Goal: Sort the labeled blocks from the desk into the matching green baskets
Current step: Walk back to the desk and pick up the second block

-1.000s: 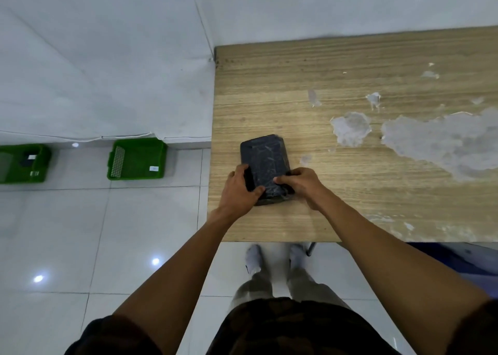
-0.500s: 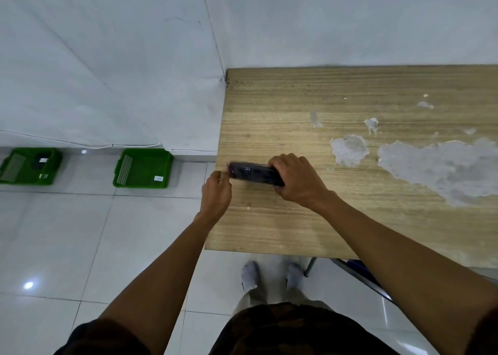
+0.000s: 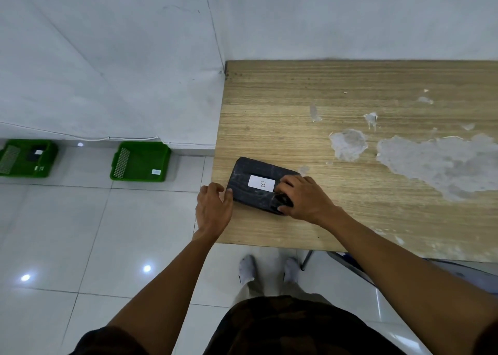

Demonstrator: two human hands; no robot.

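**Block with its label up, near the bench's left edge**

We see the dark block (image 3: pixel 257 185) lying flat on the wooden bench (image 3: pixel 350 106), close to its left edge, with a white label (image 3: pixel 261 183) facing up. Our right hand (image 3: pixel 301 197) grips the block's right end, fingers curled over the top and thumb at the near edge. Our left hand (image 3: pixel 214 206) sits just off the bench's edge, loosely open, its fingertips touching the block's left end. The block lies between the two hands. On the tiled floor (image 3: pixel 80 233) to the left, by the wall, stand two green baskets: the near basket (image 3: pixel 140 163) and the far basket (image 3: pixel 27 158), well apart from the block.
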